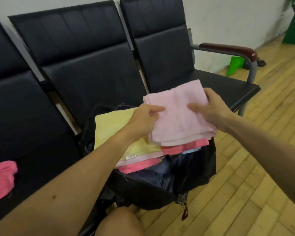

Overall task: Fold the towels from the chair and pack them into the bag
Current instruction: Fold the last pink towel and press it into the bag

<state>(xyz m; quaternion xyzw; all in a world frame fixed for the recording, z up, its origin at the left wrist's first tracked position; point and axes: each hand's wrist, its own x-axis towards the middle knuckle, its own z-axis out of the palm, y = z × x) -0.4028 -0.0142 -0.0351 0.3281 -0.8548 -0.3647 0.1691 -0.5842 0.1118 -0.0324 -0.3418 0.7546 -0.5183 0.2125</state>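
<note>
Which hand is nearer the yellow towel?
Left. The left hand is over the yellow towel; the right hand holds the pale pink towel further right, apart from it.

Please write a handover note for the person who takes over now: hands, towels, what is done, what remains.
The left hand pinches the folded light pink towel at its left edge; right hand grips its right edge, above the open black bag.
Done: yellow towel and pink ones under it lie folded in the bag's mouth.
To do: lay this towel in; fold and pack the dark pink towel, crumpled on the chair at left.
</note>
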